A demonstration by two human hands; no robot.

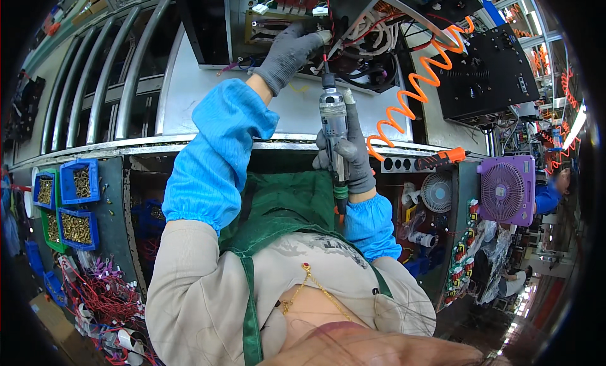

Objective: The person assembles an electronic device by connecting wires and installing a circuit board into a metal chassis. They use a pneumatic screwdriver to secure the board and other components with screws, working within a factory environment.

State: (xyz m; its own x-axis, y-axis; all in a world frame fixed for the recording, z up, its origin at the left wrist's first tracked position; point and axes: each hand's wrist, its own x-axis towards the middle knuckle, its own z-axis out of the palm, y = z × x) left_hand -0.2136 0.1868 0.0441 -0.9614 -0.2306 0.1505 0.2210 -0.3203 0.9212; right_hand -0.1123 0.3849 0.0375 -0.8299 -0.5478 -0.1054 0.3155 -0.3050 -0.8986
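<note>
In a grey glove, my right hand (355, 157) is wrapped round an upright-lying power screwdriver (332, 110), whose bit points away from me into an open metal-framed electrical cabinet (237, 25). My left hand (287, 58), gloved too, reaches into the cabinet, its fingers drawn together beside the red-tipped bit. Whatever those fingertips hold is too small to make out. Thin red and black wires (330, 15) run close to them. A bundle of white and black cables (377, 34) lies inside the cabinet, right of the bit.
Blue bins of brass-coloured screws (77, 228) stand at left, above bundled red wires (113, 296). A coiled orange hose (413, 82) hangs at right near a black panelled unit (489, 72). An orange-and-black tool (442, 158) and purple fan (507, 190) are also at right. Metal rollers (129, 75) lie left.
</note>
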